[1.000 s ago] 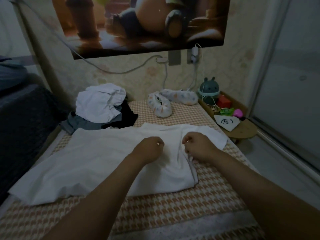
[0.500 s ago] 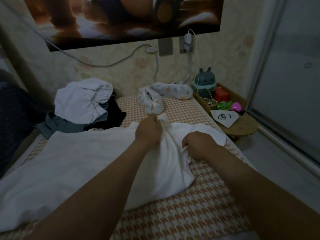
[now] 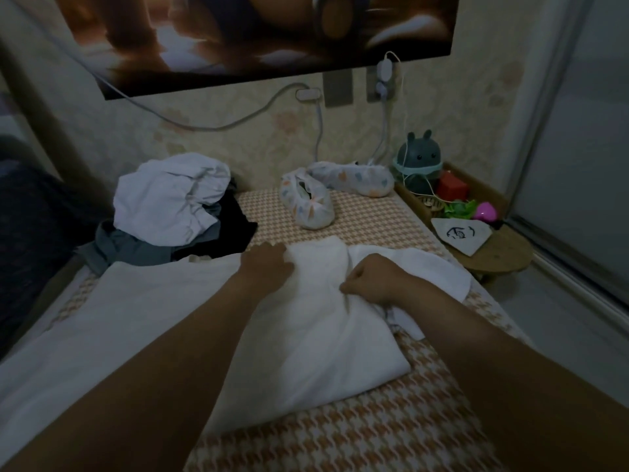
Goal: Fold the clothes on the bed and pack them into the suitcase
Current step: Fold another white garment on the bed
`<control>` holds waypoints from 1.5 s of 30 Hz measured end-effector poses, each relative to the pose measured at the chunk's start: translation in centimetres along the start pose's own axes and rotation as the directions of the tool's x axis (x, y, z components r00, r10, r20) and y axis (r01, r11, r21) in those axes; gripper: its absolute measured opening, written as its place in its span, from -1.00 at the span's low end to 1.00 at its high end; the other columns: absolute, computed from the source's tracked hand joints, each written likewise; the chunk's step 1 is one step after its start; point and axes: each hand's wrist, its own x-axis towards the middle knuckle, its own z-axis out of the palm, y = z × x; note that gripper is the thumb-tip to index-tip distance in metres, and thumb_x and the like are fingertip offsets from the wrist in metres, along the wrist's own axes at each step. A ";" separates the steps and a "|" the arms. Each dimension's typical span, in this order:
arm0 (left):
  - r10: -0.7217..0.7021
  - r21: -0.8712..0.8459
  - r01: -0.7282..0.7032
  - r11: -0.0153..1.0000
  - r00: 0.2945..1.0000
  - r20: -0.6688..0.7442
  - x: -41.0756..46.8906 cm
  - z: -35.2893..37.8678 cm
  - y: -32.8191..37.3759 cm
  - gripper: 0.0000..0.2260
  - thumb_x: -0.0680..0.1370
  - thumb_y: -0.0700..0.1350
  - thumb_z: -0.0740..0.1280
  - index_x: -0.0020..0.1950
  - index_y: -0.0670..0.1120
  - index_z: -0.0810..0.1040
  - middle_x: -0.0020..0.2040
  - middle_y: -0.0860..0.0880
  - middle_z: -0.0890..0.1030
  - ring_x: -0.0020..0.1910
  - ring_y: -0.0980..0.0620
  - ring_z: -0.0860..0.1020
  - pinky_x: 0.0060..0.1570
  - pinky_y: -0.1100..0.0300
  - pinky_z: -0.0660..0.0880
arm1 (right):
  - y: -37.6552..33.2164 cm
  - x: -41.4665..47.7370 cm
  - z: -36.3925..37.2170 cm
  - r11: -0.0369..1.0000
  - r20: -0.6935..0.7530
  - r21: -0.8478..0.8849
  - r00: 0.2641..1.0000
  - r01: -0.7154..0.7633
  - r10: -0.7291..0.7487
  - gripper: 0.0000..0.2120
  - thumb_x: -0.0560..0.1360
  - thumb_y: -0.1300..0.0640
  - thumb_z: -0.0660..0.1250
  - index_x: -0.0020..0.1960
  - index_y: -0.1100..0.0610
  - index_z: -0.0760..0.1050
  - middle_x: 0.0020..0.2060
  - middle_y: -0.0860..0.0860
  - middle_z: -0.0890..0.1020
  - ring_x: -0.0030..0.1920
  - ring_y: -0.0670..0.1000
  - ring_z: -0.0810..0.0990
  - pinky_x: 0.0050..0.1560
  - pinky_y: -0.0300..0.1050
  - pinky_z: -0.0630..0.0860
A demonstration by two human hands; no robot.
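A large white garment (image 3: 143, 321) lies spread across the bed (image 3: 357, 437), which has an orange houndstooth cover. Its right part is folded over into a thicker wad. My left hand (image 3: 267, 267) lies on the folded fabric at the far edge, fingers reaching right onto the cloth. My right hand (image 3: 372, 279) is curled and pinches a bunch of the white fabric close by. A pile of clothes (image 3: 170, 202), white on top of grey and black pieces, sits at the back left. No suitcase is in view.
A patterned U-shaped pillow (image 3: 313, 202) lies at the head of the bed. A small wooden side table (image 3: 500, 253) at the right holds a bunny lamp (image 3: 420, 158), toys and a white card. Cables hang from the wall sockets. A dark blanket lies at the left.
My left hand lifted a fold of the white garment, carried it away from me and laid it down at the far edge. My right hand stayed gripping the cloth.
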 end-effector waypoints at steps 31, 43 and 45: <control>-0.048 0.136 0.040 0.990 0.997 0.055 -2.0 -1.8 -13.9 -0.65 0.58 0.14 0.20 0.29 0.01 0.40 0.27 -0.11 0.45 0.25 -0.14 0.42 0.26 -0.01 0.36 | -5.5 7.4 5.7 0.756 -0.180 -0.586 0.863 0.291 -0.472 -0.59 0.63 0.14 0.08 0.46 0.05 0.33 0.35 0.10 0.46 0.31 0.13 0.46 0.31 -0.03 0.29; 0.178 -0.056 -0.253 0.966 0.806 -0.565 -0.8 -0.8 -18.0 -0.84 0.54 -0.24 0.18 -0.21 -0.19 0.50 -0.27 -0.13 0.50 -0.29 0.02 0.40 -0.23 0.12 0.37 | -6.7 10.1 7.4 0.909 -0.542 -0.379 0.755 0.172 -0.369 -0.78 0.53 0.34 0.22 0.14 0.21 0.52 0.13 0.22 0.48 -0.09 0.23 0.58 -0.09 0.00 0.47; 0.066 -0.026 -0.112 0.993 0.741 -0.669 -0.6 -1.8 -18.2 -0.84 0.48 -0.36 0.26 -0.26 -0.16 0.48 -0.28 -0.13 0.48 -0.30 -0.08 0.43 -0.24 0.09 0.26 | -6.8 10.0 7.5 0.911 -0.517 -0.375 0.778 0.171 -0.358 -0.64 0.53 0.33 0.21 0.32 0.18 0.42 0.27 0.23 0.41 0.04 0.25 0.56 0.01 0.02 0.49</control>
